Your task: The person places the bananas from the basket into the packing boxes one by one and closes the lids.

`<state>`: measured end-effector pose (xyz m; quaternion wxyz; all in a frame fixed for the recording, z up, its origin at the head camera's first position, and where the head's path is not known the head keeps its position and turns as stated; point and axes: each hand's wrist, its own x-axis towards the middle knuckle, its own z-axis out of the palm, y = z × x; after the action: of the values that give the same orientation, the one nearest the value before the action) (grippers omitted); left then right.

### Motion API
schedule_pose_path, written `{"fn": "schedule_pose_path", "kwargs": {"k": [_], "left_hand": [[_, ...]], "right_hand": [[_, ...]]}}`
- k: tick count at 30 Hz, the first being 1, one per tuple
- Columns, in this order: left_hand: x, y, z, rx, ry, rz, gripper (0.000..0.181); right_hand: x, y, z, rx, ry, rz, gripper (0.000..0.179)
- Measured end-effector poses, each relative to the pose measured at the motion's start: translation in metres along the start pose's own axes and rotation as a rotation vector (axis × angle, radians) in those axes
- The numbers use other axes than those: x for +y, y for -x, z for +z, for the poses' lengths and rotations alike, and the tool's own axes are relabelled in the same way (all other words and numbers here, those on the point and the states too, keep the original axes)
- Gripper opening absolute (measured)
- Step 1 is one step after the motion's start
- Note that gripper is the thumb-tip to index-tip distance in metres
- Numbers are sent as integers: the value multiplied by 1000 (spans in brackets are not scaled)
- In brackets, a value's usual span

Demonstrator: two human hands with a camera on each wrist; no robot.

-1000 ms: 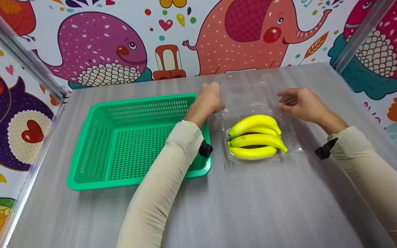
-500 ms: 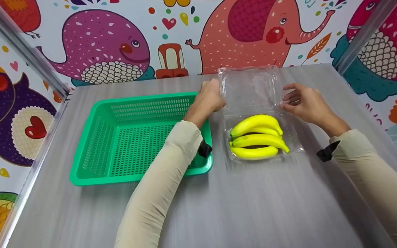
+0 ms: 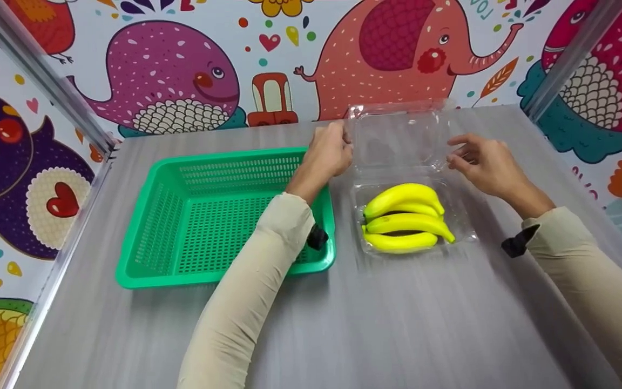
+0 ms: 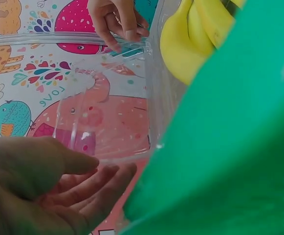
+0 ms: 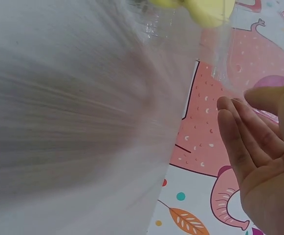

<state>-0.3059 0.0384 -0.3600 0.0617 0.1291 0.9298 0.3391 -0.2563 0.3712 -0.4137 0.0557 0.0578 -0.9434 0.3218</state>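
A clear plastic clamshell box stands on the table with several yellow bananas in its base. Its see-through lid is swung up at the back, away from the fruit. At the lid's left edge, my left hand pinches the rim between thumb and fingers; the left wrist view shows the thumb tip against the lid. My right hand holds the opposite edge, thumb and fingertips meeting at the rim in the right wrist view. Part of my left fingers is hidden in the head view.
A green slotted basket stands left of the box, its right end under my left forearm. The grey table ends at a printed cartoon wall behind. Metal posts rise at the back corners.
The lid has come up and its tilt has shifted slightly, with both hands staying at its sides. My right hand has moved a little to the right. Bananas and basket stay put.
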Motion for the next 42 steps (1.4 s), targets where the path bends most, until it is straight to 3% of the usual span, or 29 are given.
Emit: {"fn": "schedule_pose_path", "kwargs": {"k": [11,21,28,35,42], "left_hand": [[-4,21,-7,4,32,133,18],[-7,45,-12,64,20,304,17],[-4,60,-18,110,-1,418,12],[-6,76,-17,49,-50,447,10],[-6,93,-10,-25,-74,460,8]], "right_hand": [[-6,13,-6,66,-30,-44,35],[-14,35,-12,116,-54,-76,37],[-19,53,-16,154,-22,-134,27],[-18,67,-17,190,34,-219,22],[-16,85,-15,160,62,-240,19]]}}
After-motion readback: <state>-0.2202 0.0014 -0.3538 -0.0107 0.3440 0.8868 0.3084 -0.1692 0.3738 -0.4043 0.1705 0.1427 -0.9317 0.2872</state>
